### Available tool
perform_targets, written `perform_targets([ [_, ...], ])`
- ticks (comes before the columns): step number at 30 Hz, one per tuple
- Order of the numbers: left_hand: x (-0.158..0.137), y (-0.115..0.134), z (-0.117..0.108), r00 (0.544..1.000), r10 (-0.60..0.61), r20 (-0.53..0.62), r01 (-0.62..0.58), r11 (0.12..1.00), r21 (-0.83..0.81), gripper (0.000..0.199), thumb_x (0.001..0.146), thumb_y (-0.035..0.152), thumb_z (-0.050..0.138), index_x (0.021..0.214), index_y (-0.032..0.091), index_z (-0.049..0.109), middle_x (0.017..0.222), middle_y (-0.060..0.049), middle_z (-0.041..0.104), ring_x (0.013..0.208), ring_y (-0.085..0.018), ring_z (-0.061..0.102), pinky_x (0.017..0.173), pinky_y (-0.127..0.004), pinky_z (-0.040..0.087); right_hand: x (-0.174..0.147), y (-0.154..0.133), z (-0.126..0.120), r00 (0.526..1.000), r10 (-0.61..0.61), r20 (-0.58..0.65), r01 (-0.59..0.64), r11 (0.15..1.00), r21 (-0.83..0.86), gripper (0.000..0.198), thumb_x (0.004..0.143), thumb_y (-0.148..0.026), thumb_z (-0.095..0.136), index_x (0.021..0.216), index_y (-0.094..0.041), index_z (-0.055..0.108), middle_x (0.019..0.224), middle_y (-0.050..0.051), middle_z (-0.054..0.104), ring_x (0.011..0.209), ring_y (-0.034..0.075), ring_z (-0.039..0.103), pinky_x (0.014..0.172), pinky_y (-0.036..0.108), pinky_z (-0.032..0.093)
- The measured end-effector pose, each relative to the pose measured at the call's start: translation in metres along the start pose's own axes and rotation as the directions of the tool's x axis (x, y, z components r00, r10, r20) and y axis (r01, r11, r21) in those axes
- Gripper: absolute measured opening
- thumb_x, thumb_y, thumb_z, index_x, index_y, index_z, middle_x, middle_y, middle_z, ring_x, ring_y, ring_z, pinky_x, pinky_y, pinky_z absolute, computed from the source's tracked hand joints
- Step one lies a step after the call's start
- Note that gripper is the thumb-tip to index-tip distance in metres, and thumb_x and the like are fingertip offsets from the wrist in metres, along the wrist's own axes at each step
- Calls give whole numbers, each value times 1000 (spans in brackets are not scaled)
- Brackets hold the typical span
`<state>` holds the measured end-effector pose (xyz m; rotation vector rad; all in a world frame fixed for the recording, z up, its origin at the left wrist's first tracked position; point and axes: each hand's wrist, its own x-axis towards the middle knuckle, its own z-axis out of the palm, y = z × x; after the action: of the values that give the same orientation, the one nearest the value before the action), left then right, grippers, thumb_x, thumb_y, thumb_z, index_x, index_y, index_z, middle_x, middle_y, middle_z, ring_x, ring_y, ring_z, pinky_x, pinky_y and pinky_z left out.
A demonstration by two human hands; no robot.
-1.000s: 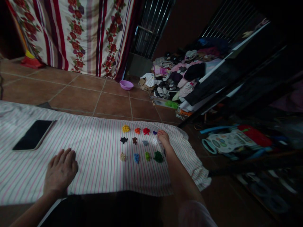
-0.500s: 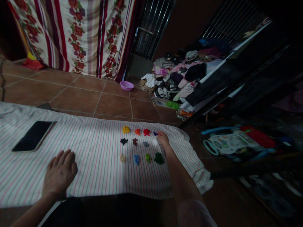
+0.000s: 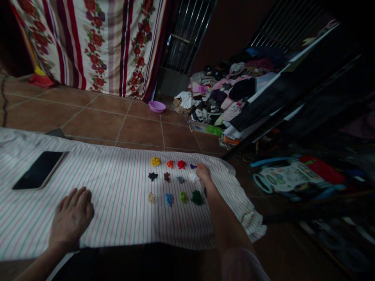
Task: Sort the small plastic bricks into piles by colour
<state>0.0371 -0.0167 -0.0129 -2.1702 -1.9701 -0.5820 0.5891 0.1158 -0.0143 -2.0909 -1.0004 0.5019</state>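
Observation:
My left hand (image 3: 72, 214) lies palm down on the striped cloth (image 3: 123, 218), fingers stretched out and holding nothing. My right hand (image 3: 204, 173) is at the far right of the small coloured piles, its fingers curled together beside a few dark purple pieces (image 3: 193, 166). Whatever is between those fingertips is too small to make out. Just below the hand are white pieces (image 3: 194, 178) and a dark green pile (image 3: 197, 197). The same row as the purple holds red (image 3: 181, 164), orange (image 3: 170, 164) and yellow (image 3: 155, 161) pieces.
Black (image 3: 152, 176), brown (image 3: 166, 176), grey (image 3: 180, 179), beige (image 3: 151, 197), blue (image 3: 169, 199) and lime green (image 3: 183, 197) piles complete the grid. A phone (image 3: 39, 170) rests at the left. Beyond the cloth are a purple basin (image 3: 157, 106) and heaped clothes (image 3: 228, 89).
My right hand has shifted very slightly right and down from the purple pieces. The left hand stays flat on the cloth. The whole view has tilted a little.

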Motion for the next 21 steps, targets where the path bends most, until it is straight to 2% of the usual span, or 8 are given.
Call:
perform_targets([
  [6,0,-1,0,1000,-23,14,23,999,-29,40,86,27,37,116,15,61,130,-17,64,137,-34,47,110,-54,39,-2,3,0,999,-23,-25,24,999,32,60,58,-6,50,114,-18,69,112,8,75,112,23,68,103,34,51],
  [10,1,-1,0,1000,-12,15,12,1000,6,41,88,28,34,116,11,61,131,-19,63,135,-36,47,110,-54,39,-2,0,1,999,-34,-6,34,999,26,57,58,-7,52,110,-21,71,108,5,75,113,22,68,104,35,50],
  [14,1,0,0,1000,-2,12,1,1000,22,44,90,28,32,117,8,61,131,-21,62,135,-36,47,111,-53,37,-4,-4,4,999,-35,2,35,999,13,50,59,-9,54,104,-18,72,105,7,76,111,23,69,104,36,49],
  [21,1,2,-1,1000,-24,7,24,1000,5,45,89,28,32,116,8,62,131,-21,63,135,-36,48,112,-53,37,-6,-10,8,999,-34,9,34,999,0,48,61,-7,52,102,-20,73,105,5,76,107,20,70,103,34,50],
])
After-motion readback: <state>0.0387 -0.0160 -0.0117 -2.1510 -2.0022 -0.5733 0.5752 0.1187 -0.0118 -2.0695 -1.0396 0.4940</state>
